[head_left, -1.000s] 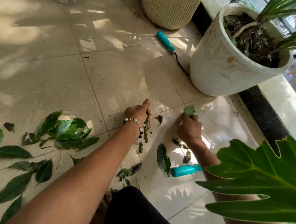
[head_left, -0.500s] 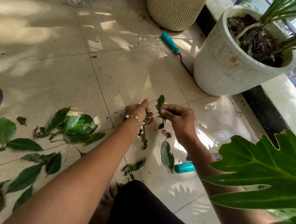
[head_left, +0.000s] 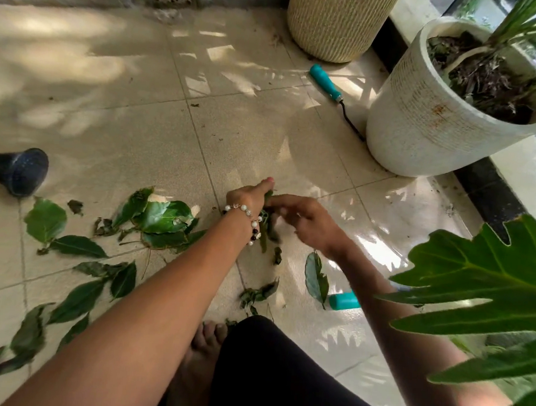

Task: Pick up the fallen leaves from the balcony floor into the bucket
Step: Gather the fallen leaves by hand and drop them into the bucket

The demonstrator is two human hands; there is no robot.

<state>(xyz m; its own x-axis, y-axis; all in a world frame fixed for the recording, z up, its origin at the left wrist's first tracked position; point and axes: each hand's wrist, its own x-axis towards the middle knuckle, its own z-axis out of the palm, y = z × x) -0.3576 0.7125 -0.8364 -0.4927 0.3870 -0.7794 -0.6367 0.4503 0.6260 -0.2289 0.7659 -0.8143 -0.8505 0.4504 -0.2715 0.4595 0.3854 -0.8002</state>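
My left hand (head_left: 249, 198), with a bead bracelet at the wrist, is closed around a small bunch of green leaves (head_left: 264, 231) that hang below the fist. My right hand (head_left: 303, 219) touches the same bunch from the right, fingertips pressing a leaf into it. Fallen green leaves lie on the tiled floor: a pile (head_left: 162, 220) left of my left arm, several more (head_left: 75, 297) toward the lower left, one leaf (head_left: 317, 278) under my right forearm, and scraps (head_left: 258, 293) near my foot. No bucket is clearly visible.
A white plant pot (head_left: 422, 118) stands at the right, a woven cream basket (head_left: 337, 22) at the back. Two teal-handled tools lie on the floor, one (head_left: 326, 82) by the pot, one (head_left: 344, 300) under my right arm. A dark object (head_left: 20, 170) lies left. A big leaf (head_left: 490, 285) overhangs.
My right hand lifted a leaf from the floor on the right and carried it left to the bunch in my left hand. The view shifted, revealing the dark object at left.
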